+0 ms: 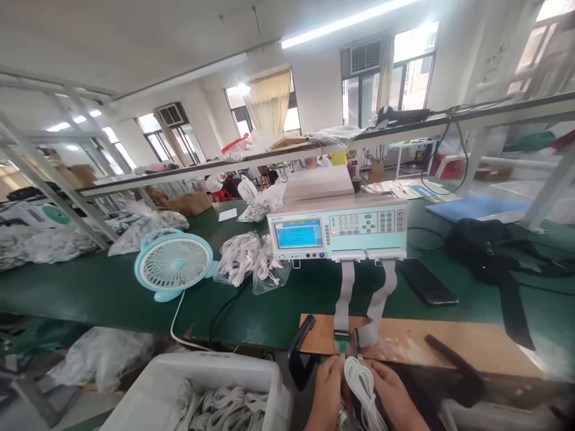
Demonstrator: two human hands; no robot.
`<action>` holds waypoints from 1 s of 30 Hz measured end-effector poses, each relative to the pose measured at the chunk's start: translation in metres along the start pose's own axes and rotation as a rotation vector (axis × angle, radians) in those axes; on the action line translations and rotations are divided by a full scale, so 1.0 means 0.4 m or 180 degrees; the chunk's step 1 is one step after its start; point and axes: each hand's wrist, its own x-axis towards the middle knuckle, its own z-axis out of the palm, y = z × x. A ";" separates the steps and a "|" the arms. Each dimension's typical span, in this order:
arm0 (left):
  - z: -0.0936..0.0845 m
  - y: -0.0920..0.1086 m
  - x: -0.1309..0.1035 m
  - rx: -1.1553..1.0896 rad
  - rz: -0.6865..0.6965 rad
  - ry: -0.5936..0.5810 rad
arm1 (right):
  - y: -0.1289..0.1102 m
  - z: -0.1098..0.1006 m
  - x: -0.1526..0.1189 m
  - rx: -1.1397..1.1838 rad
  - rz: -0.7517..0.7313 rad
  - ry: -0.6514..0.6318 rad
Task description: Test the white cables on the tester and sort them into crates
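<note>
A coiled bundle of white cable (360, 383) is between my hands at the bottom of the head view. My left hand (329, 386) is closed on its left side, fingertips just below a small green connector board (342, 346). On the other side, my right hand (390, 389) is closed against the bundle, near the end of a second grey ribbon cable (372, 329). The cable's ends are hidden by my fingers. Both ribbons run up to the front of a bench tester (336, 230) with a lit blue screen. The green board lies at the edge of a wooden board (404, 338).
A white bin (215, 360) of bundled cables stands lower left. On the green bench (103, 287) are a light-blue fan (175, 266), bagged white cables (240, 254), a phone (426, 281) and a black bag (476, 245). A shelf rail (179, 178) crosses above.
</note>
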 end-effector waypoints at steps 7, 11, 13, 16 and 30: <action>0.014 0.010 -0.005 0.0041 0.0058 0.0124 | -0.014 0.013 -0.011 0.0030 -0.0016 0.0121; 0.018 0.015 -0.008 0.0086 0.0036 0.0145 | -0.018 0.032 -0.016 -0.0005 -0.0087 0.0112; 0.020 0.009 -0.020 0.0084 0.0108 0.0334 | -0.011 0.042 -0.029 -0.0038 -0.0120 0.0140; 0.025 -0.010 -0.062 0.0073 0.0146 0.0555 | -0.002 0.021 -0.070 -0.0182 -0.0119 0.0022; 0.088 0.050 -0.241 -0.0203 0.1269 -0.0461 | -0.056 -0.247 -0.272 -0.0930 0.0729 -0.0589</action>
